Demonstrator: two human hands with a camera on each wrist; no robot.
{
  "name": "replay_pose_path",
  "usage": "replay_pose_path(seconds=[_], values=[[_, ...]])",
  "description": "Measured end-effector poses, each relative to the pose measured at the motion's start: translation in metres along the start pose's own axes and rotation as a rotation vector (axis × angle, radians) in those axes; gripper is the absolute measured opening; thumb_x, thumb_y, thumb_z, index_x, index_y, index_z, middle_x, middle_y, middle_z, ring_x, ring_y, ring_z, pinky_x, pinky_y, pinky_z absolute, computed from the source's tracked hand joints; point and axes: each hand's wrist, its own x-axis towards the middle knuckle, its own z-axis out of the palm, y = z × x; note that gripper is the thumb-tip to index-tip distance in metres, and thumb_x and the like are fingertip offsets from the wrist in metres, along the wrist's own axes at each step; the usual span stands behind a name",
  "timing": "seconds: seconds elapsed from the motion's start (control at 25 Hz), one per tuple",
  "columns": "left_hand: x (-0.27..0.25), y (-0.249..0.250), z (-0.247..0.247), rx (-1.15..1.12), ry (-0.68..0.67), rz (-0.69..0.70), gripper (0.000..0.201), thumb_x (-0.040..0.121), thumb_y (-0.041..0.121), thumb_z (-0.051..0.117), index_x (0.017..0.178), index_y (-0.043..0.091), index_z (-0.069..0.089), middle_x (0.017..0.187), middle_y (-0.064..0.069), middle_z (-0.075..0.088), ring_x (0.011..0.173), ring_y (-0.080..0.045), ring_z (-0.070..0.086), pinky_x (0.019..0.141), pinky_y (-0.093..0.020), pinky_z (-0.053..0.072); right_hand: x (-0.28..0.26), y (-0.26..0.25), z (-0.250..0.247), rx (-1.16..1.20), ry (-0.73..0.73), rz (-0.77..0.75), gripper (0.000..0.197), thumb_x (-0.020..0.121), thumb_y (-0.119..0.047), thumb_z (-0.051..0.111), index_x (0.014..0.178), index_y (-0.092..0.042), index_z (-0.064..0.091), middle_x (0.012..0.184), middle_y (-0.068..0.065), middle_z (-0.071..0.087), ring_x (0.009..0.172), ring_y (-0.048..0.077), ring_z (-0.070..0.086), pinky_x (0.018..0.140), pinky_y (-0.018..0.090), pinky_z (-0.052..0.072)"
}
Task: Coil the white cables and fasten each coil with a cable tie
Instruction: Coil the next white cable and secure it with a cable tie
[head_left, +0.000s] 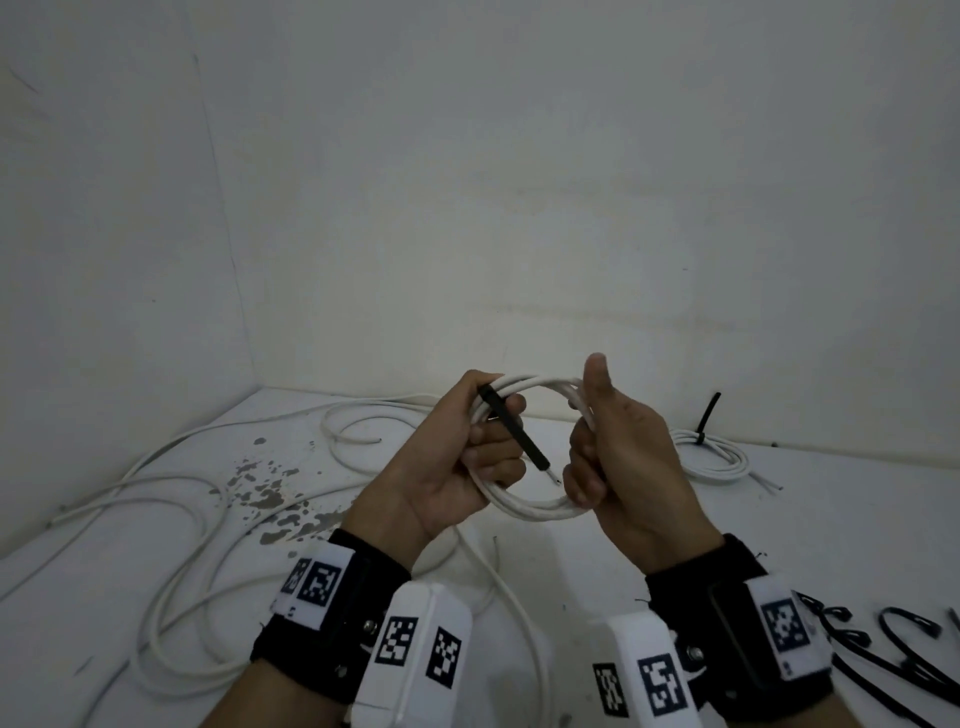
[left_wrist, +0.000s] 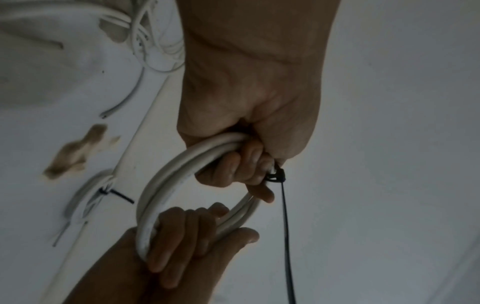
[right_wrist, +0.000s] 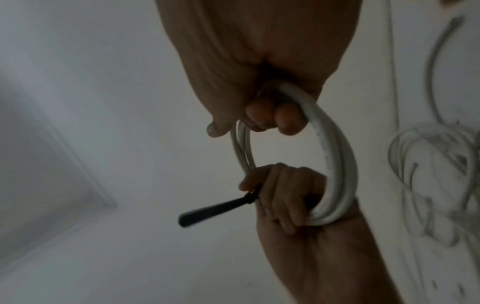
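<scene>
- Two hands hold one coil of white cable (head_left: 524, 506) in the air above the white surface (head_left: 675, 525), near its far edge.
- Left hand (head_left: 457, 462): fingers curled round the coil's left side, the strands largely hidden inside the fist.
- Right hand (head_left: 618, 457): fingers curled round the coil's right side, thumb raised; the palm hides that part of the loop in the head view.
- Black cable tie (head_left: 514, 431) is wrapped on the coil at the left hand; its tail slants down into the loop's opening. The tie's head sits against the left fingers in the left wrist view (left_wrist: 276, 176); whether it is locked cannot be told.
- Right wrist view is blurred; the tie tail (right_wrist: 215, 210) shows only as a dark bar.
- Finished coil (head_left: 719, 457) with an upright black tie lies at the far right of the surface.
- Loose white cables (head_left: 171, 525) sprawl over the left side, partly cut off by the wrist cameras.
- Spare black ties (head_left: 904, 654) lie at the near right corner, cut off by the frame edge.
- Dark stains (head_left: 270, 493) mark the surface left of the hands.
</scene>
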Motion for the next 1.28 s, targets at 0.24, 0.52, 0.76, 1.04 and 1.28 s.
replay_pose_path(seconds=[0.24, 0.52, 0.76, 1.04, 1.28], values=[[0.000, -0.006, 0.005, 0.087, 0.094, -0.048, 0.033, 0.092, 0.027, 0.048, 0.068, 0.009, 0.062, 0.045, 0.009, 0.025, 0.032, -0.003, 0.021, 0.035, -0.017, 0.022, 0.009, -0.002, -0.012, 0.086, -0.019, 0.230, 0.031, 0.096, -0.034, 0.059, 0.074, -0.012, 0.056, 0.050, -0.004, 0.017, 0.038, 0.011, 0.014, 0.035, 0.022, 0.022], [0.002, -0.012, 0.013, 0.195, 0.220, -0.023, 0.039, 0.097, 0.028, 0.043, 0.063, 0.012, 0.056, 0.050, 0.007, 0.021, 0.033, -0.004, 0.016, 0.033, -0.017, 0.015, 0.009, 0.005, -0.004, -0.006, 0.121, 0.173, 0.035, 0.094, -0.029, 0.065, 0.068, -0.018, 0.045, 0.047, -0.007, 0.024, 0.039, 0.010, 0.022, 0.041, 0.025, 0.024], [-0.001, -0.008, 0.017, 0.305, 0.263, 0.007, 0.037, 0.097, 0.027, 0.043, 0.063, 0.014, 0.050, 0.053, 0.006, 0.021, 0.037, -0.006, 0.015, 0.034, -0.019, 0.016, 0.004, 0.010, 0.002, -0.040, 0.124, 0.104, 0.041, 0.099, -0.037, 0.058, 0.065, -0.020, 0.041, 0.052, -0.004, 0.023, 0.044, 0.013, 0.021, 0.045, 0.027, 0.023], [-0.001, -0.009, 0.019, 0.524, 0.358, 0.091, 0.046, 0.098, 0.038, 0.048, 0.060, 0.013, 0.052, 0.052, 0.003, 0.024, 0.040, -0.010, 0.016, 0.038, -0.021, 0.017, 0.001, 0.014, 0.006, -0.025, 0.123, 0.040, 0.052, 0.099, -0.053, 0.049, 0.061, -0.023, 0.029, 0.049, -0.004, 0.018, 0.042, 0.013, 0.016, 0.042, 0.024, 0.021], [-0.003, 0.004, 0.000, 0.324, -0.006, -0.056, 0.050, 0.102, 0.036, 0.038, 0.108, 0.002, 0.074, 0.066, 0.001, 0.056, 0.055, -0.010, 0.048, 0.062, -0.027, 0.040, 0.003, 0.014, -0.001, 0.036, 0.207, 0.009, 0.054, 0.103, -0.047, 0.044, 0.058, -0.021, 0.028, 0.050, -0.005, 0.019, 0.042, 0.012, 0.020, 0.044, 0.026, 0.023]])
